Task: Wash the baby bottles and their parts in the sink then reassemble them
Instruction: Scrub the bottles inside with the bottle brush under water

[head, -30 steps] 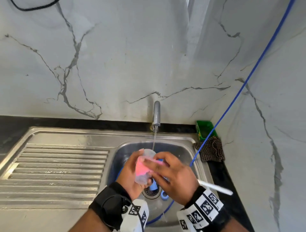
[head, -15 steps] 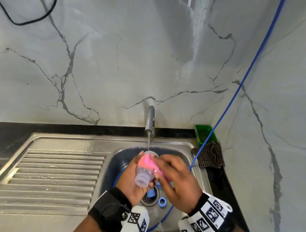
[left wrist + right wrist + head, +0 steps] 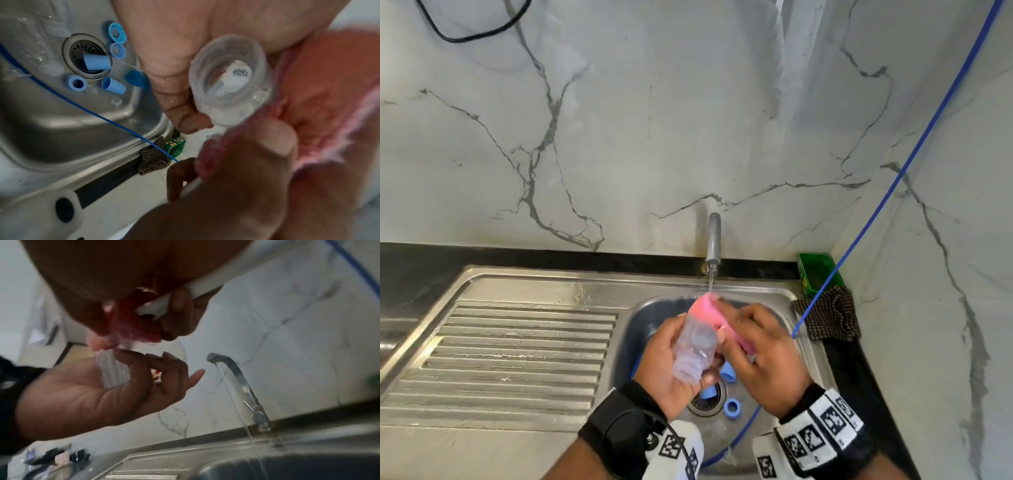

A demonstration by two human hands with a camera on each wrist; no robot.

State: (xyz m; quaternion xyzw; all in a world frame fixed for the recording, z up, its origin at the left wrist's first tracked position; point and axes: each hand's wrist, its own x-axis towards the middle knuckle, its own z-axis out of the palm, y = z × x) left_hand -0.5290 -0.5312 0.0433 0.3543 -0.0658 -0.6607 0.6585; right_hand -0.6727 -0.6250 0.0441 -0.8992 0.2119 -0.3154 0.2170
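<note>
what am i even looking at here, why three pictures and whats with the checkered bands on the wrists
No machine: a person washing up, with three cameras. One is on the head and looks down at the sink; one sits on each wrist, on those patterned bands, looking along the fingers. The left hand holds a clear baby bottle. The right hand holds a pink sponge brush by its white handle and rubs the bottle's outside under the running tap. Blue bottle parts lie around the drain. A checked cloth and a green box sit beside the basin.
</note>
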